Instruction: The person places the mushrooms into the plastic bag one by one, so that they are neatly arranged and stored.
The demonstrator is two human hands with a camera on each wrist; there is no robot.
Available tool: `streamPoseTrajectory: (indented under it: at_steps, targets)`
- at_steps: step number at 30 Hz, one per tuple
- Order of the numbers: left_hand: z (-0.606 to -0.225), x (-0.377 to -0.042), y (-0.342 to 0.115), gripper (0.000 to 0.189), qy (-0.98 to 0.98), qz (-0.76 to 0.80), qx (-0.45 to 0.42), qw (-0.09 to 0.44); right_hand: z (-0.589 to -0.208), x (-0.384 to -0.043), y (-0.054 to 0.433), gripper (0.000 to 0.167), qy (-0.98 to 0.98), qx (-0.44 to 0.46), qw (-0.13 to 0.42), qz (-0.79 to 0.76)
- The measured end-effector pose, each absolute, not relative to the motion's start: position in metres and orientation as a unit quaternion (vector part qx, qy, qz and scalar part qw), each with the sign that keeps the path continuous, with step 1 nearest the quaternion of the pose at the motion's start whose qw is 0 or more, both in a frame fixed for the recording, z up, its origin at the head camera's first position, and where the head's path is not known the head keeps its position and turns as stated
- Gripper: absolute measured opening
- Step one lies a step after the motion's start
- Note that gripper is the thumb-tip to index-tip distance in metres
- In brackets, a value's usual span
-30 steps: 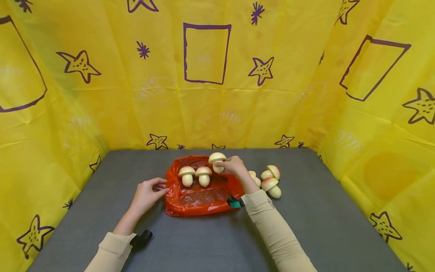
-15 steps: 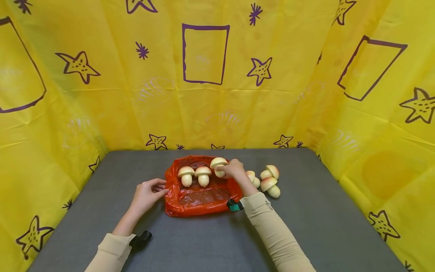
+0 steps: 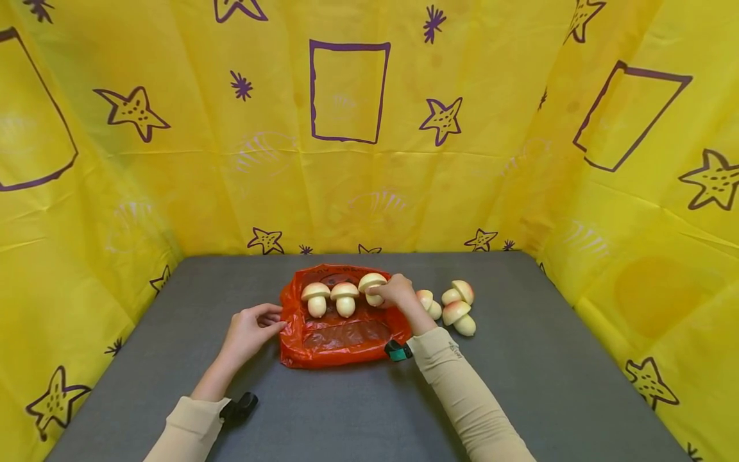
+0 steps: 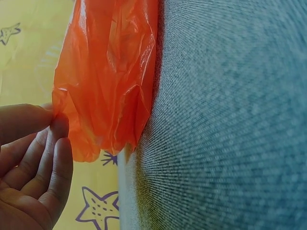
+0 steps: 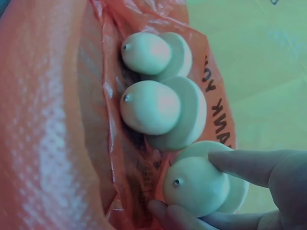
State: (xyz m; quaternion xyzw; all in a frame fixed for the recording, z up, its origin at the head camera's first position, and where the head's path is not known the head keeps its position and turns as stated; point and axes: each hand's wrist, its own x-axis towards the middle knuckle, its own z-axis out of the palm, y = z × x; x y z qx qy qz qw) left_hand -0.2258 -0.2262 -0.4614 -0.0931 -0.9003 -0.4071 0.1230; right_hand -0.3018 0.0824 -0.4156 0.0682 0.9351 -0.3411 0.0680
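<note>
An orange-red plastic bag lies opened out on the grey table, its rim folded up around the inside. Two cream mushrooms with reddish cap tops lie side by side in it. My right hand grips a third mushroom by its stem at the bag's right side, in line with the other two. In the right wrist view, the thumb and fingers are around this mushroom's stem. At the bag's left edge, my left hand pinches the plastic between thumb and forefinger, as the left wrist view shows.
Several more mushrooms lie on the table right of the bag, one partly behind the right wrist. Yellow fabric walls with purple drawings enclose the back and both sides.
My right hand has lowered the third mushroom into the bag, slightly to the right and beside the other two. The left hand has stayed at the bag's edge.
</note>
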Motion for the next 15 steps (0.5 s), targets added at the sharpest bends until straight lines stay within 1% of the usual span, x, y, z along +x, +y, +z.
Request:
streamPoseTrajectory:
  at_steps: [7, 15]
  targets:
    - [-0.462, -0.228, -0.226, 0.023, -0.898, -0.411, -0.097, 0.121, -0.423, -0.304, 0.083, 0.054, 0.941, 0.054, 0.078, -0.324]
    - [-0.462, -0.228, -0.228, 0.023, -0.897, -0.413, -0.099, 0.12, -0.43, -0.306, 0.082, 0.055, 0.946, 0.054, 0.081, -0.311]
